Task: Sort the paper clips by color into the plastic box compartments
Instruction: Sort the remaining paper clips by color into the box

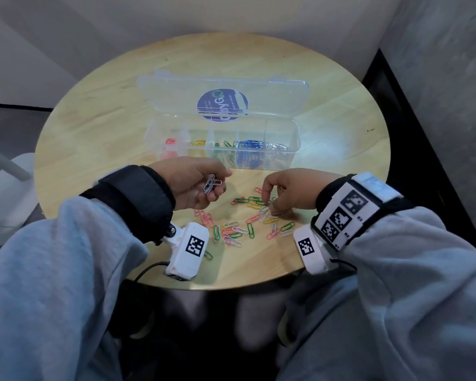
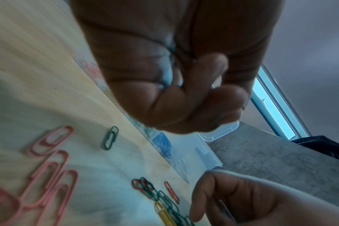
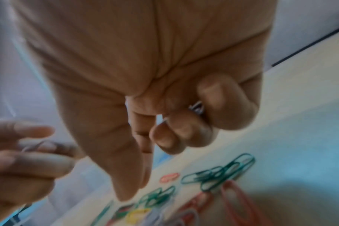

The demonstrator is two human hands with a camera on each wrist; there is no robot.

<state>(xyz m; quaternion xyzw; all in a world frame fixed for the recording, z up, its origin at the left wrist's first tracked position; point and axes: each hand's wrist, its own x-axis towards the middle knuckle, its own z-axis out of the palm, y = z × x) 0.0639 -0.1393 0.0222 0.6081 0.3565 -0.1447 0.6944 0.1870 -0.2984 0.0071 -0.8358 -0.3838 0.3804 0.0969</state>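
A clear plastic box (image 1: 296, 138) lies open across the table, with compartments of red, yellow, green, blue and white clips from left to right. My left hand (image 1: 217, 182) hovers in front of it and grips a bunch of white paper clips (image 1: 211, 185). Loose clips (image 1: 239, 229) in red, green, yellow and white are scattered near the front edge. My right hand (image 1: 270, 200) is down over this pile with its thumb and forefinger at the clips. The right wrist view shows a white clip (image 3: 197, 108) tucked in its curled fingers (image 3: 184, 134).
The box's lid (image 1: 176, 89) lies folded back behind it, with a round blue sticker. The round wooden table (image 1: 94, 127) stands in a corner between walls. A white rounded object (image 1: 8, 199) sits on the floor to the left.
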